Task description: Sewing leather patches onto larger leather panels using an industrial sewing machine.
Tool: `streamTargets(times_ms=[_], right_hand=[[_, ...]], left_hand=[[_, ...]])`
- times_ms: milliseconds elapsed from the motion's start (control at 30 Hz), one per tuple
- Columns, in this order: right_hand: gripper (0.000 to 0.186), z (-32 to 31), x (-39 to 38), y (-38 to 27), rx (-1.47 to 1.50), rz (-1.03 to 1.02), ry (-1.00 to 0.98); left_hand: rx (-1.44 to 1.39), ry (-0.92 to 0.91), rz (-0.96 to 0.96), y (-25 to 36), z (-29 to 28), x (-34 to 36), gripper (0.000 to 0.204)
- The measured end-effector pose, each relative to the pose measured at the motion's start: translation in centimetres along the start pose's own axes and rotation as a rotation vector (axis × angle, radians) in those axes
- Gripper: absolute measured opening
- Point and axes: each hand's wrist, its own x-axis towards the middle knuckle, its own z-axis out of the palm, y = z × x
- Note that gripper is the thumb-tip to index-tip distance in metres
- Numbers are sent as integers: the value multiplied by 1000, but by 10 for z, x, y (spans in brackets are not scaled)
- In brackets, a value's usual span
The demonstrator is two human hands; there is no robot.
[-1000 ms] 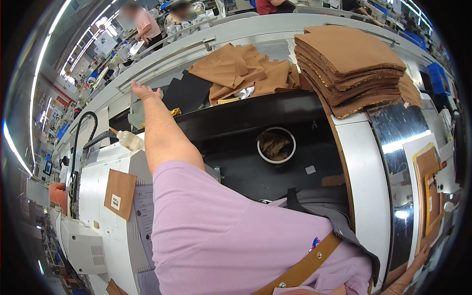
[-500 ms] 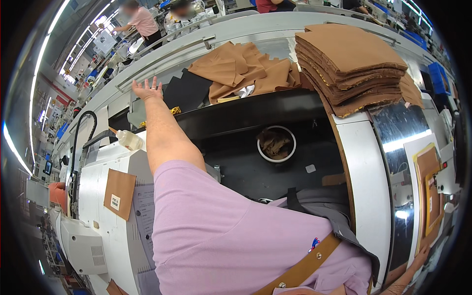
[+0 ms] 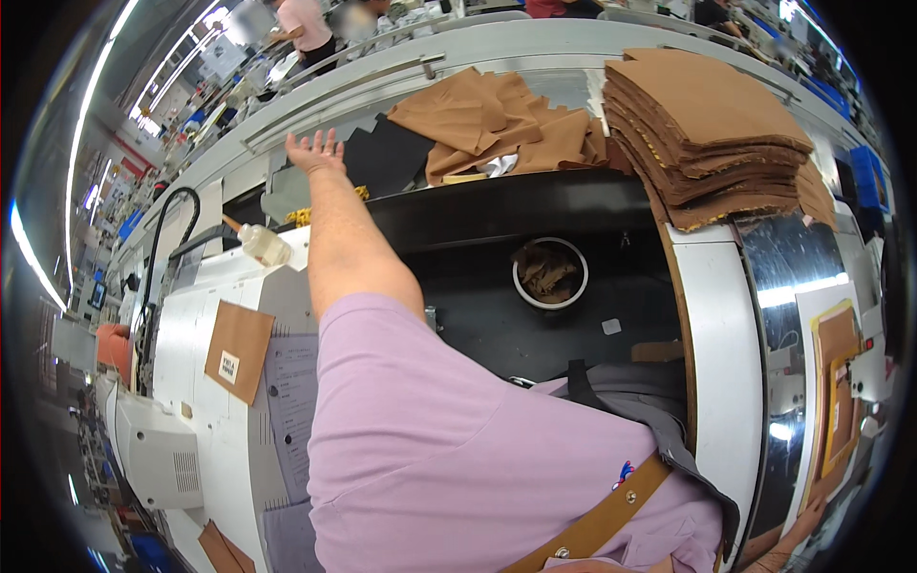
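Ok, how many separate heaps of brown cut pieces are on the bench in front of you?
2: a neat stack of flat brown cut pieces at the far right, and a loose crumpled brown heap at the middle, beside a black piece. More may lie hidden beneath.

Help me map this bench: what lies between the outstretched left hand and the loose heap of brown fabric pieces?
In the head view, a black fabric piece lies between the open left hand and the brown fabric heap; whether the hand touches it is unclear.

Left arm: stretched forward, bare forearm, pink sleeve; left hand (image 3: 315,151): open, fingers spread, empty; right hand: unseen
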Motion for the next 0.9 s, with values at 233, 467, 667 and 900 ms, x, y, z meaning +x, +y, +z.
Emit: streamTargets(times_ms=[233, 467, 667, 900], right_hand=[[63, 61, -44, -232, -299, -433, 362], [70, -19, -408, -787, -836, -891, 980], [77, -195, -626, -979, -1244, -1230, 1582], [80, -121, -682, -1122, -1464, -1310, 1696]], left_hand=[[-14, -36, -14, 13, -11, -26, 91], [-58, 38, -39, 10, -32, -40, 83], [-65, 60, -29, 30, -80, -27, 82], [-85, 17, -83, -1, -48, -19, 82]])
